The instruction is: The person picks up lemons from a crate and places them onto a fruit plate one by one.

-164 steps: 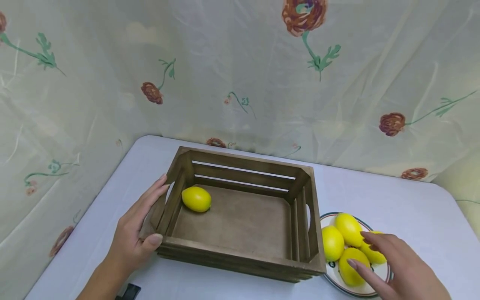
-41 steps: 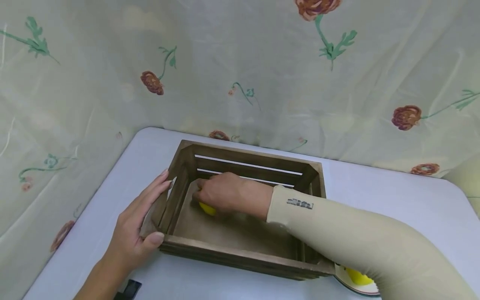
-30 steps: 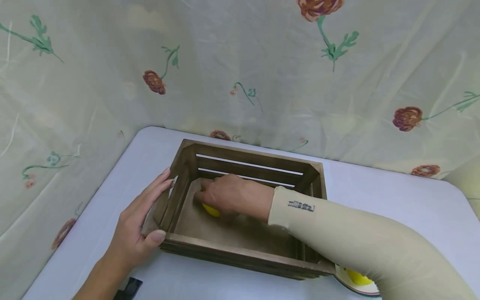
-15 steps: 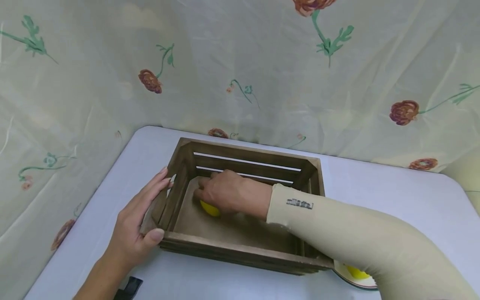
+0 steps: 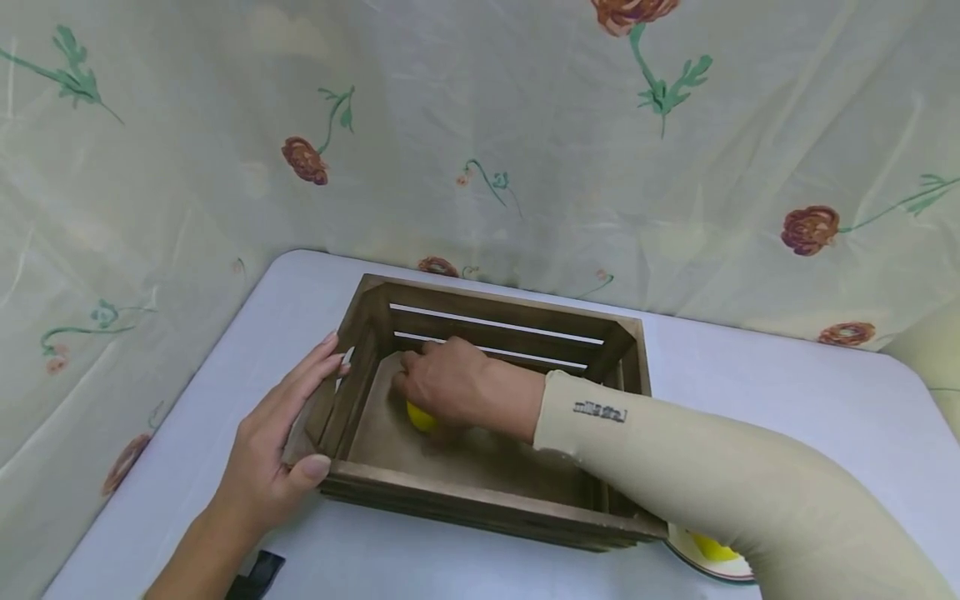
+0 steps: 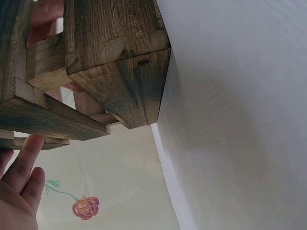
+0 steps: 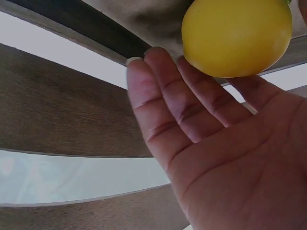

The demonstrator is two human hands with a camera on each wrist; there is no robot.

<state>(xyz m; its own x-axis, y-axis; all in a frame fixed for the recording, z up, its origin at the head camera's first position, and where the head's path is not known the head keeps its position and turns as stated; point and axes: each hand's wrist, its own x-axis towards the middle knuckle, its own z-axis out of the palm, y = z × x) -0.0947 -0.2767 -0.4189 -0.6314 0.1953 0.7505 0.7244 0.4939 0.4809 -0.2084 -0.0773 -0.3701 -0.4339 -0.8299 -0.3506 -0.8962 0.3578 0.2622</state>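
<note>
A brown slatted wooden crate [image 5: 480,492] stands on the white table. My left hand [image 5: 262,450] rests against its left end, fingers fairly straight along the side wall near the handle slot and thumb at the front corner. The left wrist view shows fingers [image 6: 24,167] touching a slat. Inside the crate, my right hand [image 5: 450,383] reaches down and holds a yellow lemon [image 5: 420,417] near the left part of the floor. Seen from the right wrist, the lemon [image 7: 235,38] sits between index finger and thumb, while the other fingers extend past it. My hand partly hides it.
Right of the crate, a rimmed plate [image 5: 690,567] bears at least one lemon [image 5: 712,547], mostly hidden beneath my sleeved right arm [image 5: 697,450]. A black object [image 5: 258,575] lies by my left wrist. Flowered fabric [image 5: 525,150] hangs behind the table.
My right hand was over the plate of lemons 5.5 seconds ago and is now inside the crate. Over the last second it barely moves. The left hand stays at the crate's left end.
</note>
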